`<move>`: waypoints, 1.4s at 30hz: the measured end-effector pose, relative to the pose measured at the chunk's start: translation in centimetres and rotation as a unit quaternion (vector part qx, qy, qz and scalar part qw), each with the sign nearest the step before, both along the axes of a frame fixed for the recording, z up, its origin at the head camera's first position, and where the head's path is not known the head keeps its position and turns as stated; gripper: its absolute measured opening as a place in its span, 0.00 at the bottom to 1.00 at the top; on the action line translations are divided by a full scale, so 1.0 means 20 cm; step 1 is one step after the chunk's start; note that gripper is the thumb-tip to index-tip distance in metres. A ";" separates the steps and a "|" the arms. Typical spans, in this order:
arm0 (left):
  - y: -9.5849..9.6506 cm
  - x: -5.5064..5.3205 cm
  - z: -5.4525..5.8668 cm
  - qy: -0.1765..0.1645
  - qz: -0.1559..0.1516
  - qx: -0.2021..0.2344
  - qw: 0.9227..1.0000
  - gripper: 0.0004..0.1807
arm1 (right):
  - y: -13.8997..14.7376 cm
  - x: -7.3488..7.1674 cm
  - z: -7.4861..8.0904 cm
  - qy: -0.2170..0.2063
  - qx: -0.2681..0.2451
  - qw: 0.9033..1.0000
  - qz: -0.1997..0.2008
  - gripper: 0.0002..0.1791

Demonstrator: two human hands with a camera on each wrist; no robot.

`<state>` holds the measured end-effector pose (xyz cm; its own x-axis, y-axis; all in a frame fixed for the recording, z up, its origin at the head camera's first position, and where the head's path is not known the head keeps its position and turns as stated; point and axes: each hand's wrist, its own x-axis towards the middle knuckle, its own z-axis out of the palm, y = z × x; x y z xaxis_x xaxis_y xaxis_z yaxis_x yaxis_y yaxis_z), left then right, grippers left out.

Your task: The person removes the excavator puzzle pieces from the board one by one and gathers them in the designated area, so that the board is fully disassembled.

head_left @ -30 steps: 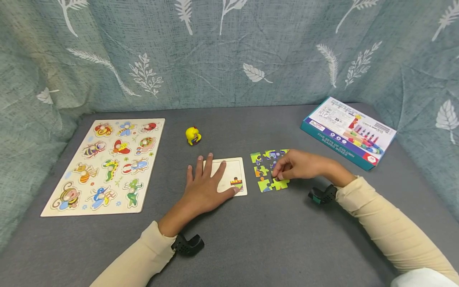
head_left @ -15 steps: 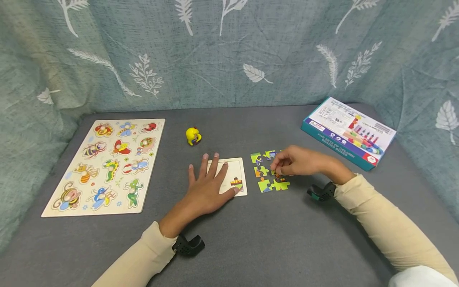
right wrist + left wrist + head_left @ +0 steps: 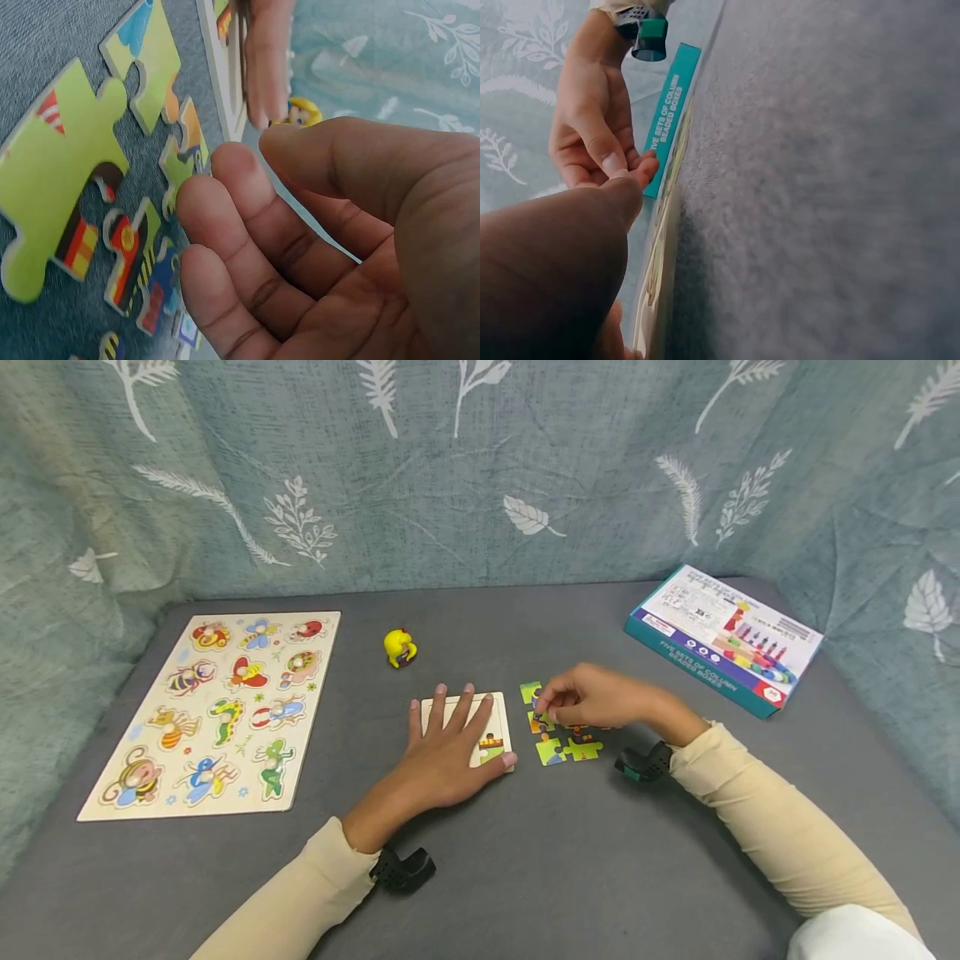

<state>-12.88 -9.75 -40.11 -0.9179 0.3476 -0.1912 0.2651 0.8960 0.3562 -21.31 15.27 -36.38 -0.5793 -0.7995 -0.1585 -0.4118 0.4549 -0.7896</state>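
Note:
My left hand [image 3: 442, 768] lies with spread fingers on a small square wooden puzzle tray [image 3: 499, 720], and one jigsaw piece [image 3: 491, 748] with a castle wall shows in its lower right corner. Just right of the tray, my right hand [image 3: 600, 697] is over a group of green jigsaw pieces [image 3: 551, 752], partly hiding them. In the right wrist view its fingers are loosely bent above the pieces, and I see nothing between thumb and fingers; the index fingertip is hidden. Close by lies a large-looking green piece [image 3: 60, 157] with a striped red cone on it.
A wooden insect puzzle board [image 3: 225, 810] lies at the left. Behind the tray stands a small yellow toy [image 3: 400, 648]. A teal and white box [image 3: 723, 635] is at the back right. Patterned curtain [image 3: 420, 485] hangs behind the grey table [image 3: 487, 885].
My right hand has moved left across the pieces, toward the column nearest the tray. My left hand has slid slightly right on the tray. The view has shifted a little.

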 end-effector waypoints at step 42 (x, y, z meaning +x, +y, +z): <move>-0.10 -0.05 0.00 -0.009 -0.042 0.042 0.998 0.58 | -0.25 0.03 -0.09 -0.055 -0.058 0.997 0.014 0.11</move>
<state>-13.84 -11.80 -40.20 -0.8811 0.4393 -0.1748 0.3316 0.8377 0.4339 -20.77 10.37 -38.11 -0.5415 -0.8313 -0.1253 -0.3305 0.3476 -0.8774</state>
